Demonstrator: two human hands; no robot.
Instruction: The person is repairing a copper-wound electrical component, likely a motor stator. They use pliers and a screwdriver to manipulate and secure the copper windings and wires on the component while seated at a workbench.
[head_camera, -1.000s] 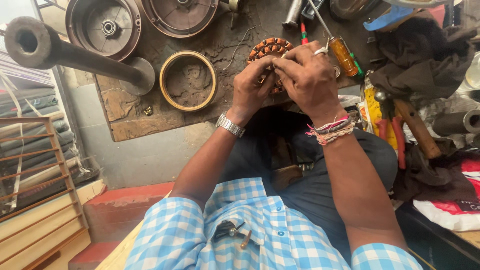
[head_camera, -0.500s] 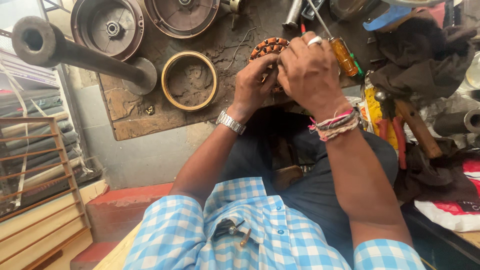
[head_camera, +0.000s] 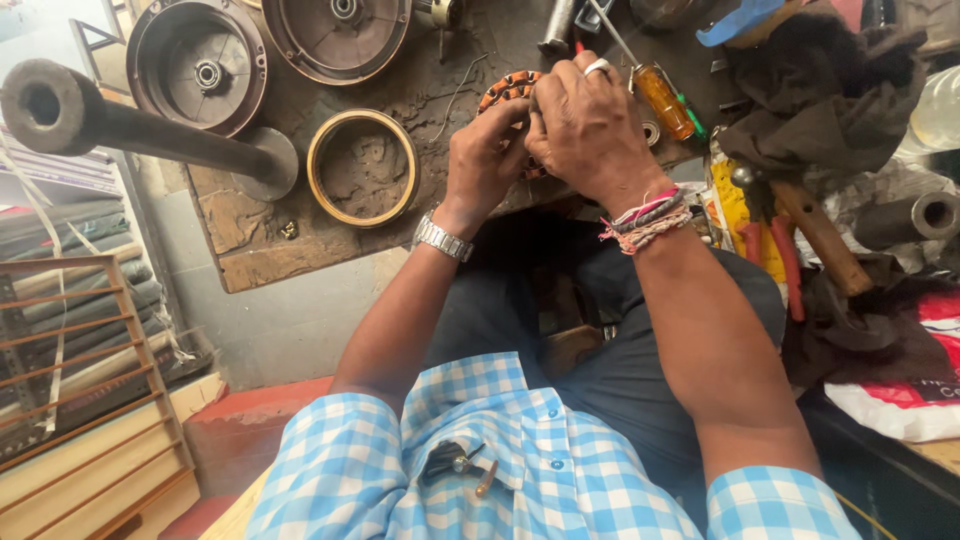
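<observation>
Gripping a copper-wound stator (head_camera: 508, 92) at upper centre of the frame.
Left hand (head_camera: 487, 160) and right hand (head_camera: 590, 130) both clamp it above the counter (head_camera: 250, 240); brass ring (head_camera: 362, 167) lies nearby.

Copper-wound stator (head_camera: 508, 92) with dull windings, glossy amber plastic screwdriver handle (head_camera: 664, 100), rough rusted metal ring (head_camera: 363, 167), shiny metal wristwatch (head_camera: 441, 238), worn matt table (head_camera: 240, 225)

My left hand (head_camera: 487, 160) and right hand (head_camera: 590, 130) meet on the coil (head_camera: 505, 88) on the board (head_camera: 250, 240). The ring (head_camera: 362, 167) lies left of them, the screwdriver (head_camera: 662, 98) just right, pliers (head_camera: 775, 250) farther right.
</observation>
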